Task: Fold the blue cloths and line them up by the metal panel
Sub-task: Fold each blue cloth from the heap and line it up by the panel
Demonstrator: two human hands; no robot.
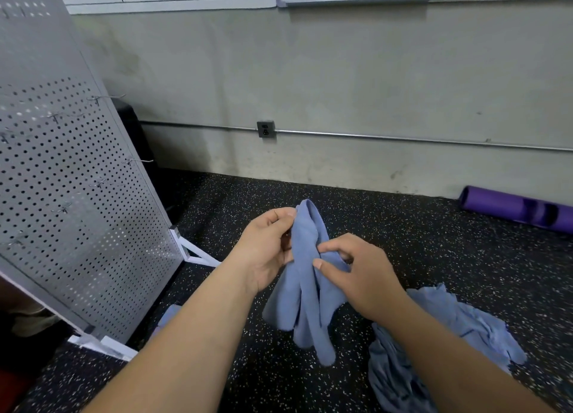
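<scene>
- The left hand [266, 245], in the centre of the frame, pinches the top of a blue cloth [307, 291]. Its fingers [279, 217] are curled round the upper edge, which sticks up just above them.
- The right hand [356, 273], just right of centre and slightly lower, grips the same cloth at mid-height. Its thumb and forefinger are closed on a fold, and the other fingers [344, 257] are loosely bent behind it.
- The blue cloth hangs bunched in long vertical folds between the two hands. Its lower ends drop towards the black speckled floor [403, 226]; I cannot tell whether they touch it.
- A crumpled pile of blue cloths [474, 329] lies on the floor at lower right, partly hidden by the right forearm.
- A corner of blue fabric [169, 315] shows on the floor at lower centre-left, beside the left forearm and near the foot of the metal panel [62, 180].
- The metal panel is grey, perforated and fitted with small hooks. It fills the left side of the frame and stands on white feet.
- A purple roll [511, 209] lies against the wall at the right edge.
- A wall socket [266, 129] sits on a thin pipe at centre.
</scene>
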